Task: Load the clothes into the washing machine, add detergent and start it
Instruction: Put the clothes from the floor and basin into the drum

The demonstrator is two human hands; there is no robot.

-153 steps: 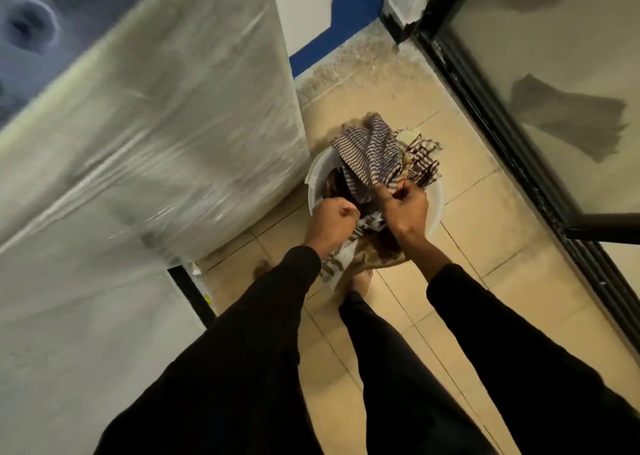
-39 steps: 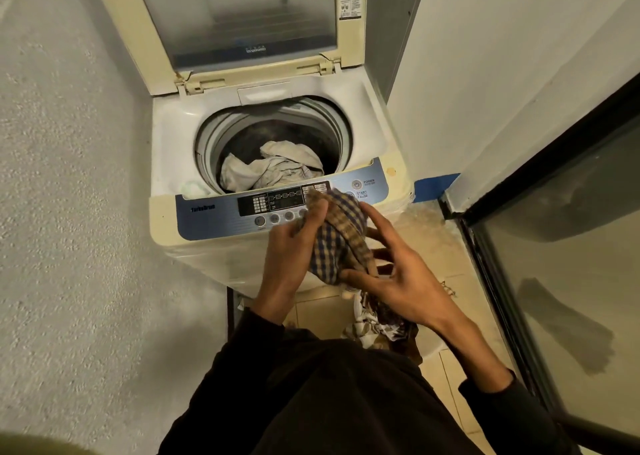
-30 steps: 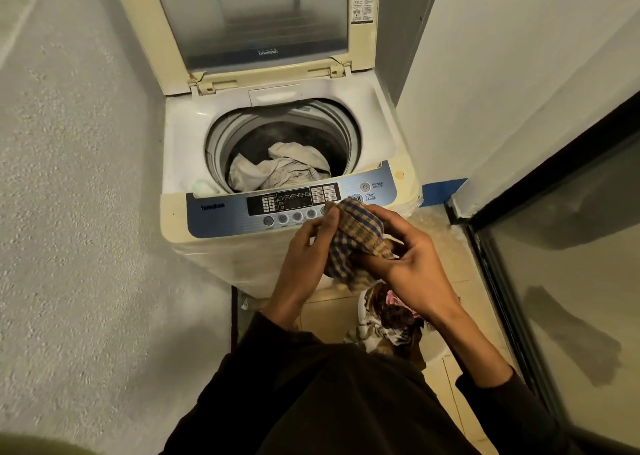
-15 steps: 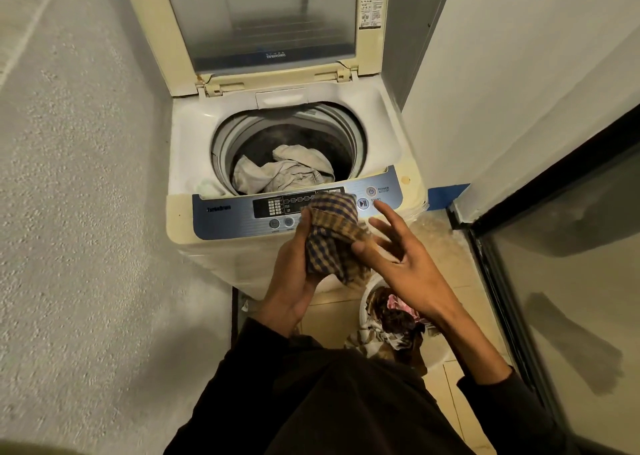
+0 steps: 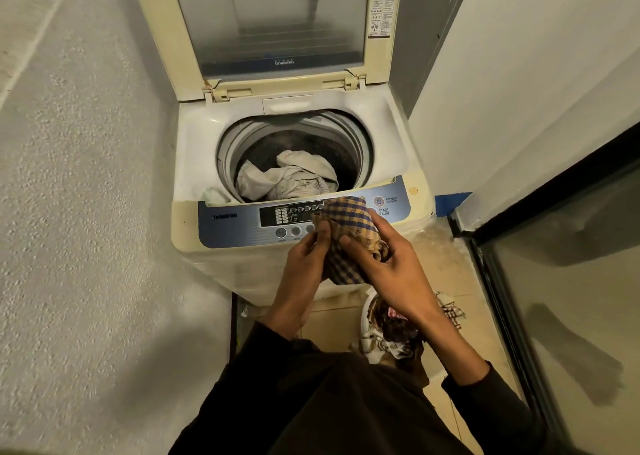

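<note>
While both hands, left (image 5: 304, 264) and right (image 5: 388, 264), pinch the checked cloth (image 5: 348, 233), loading continues; next, lift it ahead into the drum (image 5: 294, 163).

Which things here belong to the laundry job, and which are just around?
Part of the job:
checked cloth, held by left hand and right hand
washing machine, lid up
pale clothes in drum
laundry basket

Just there:
glass door
blue tape
</note>
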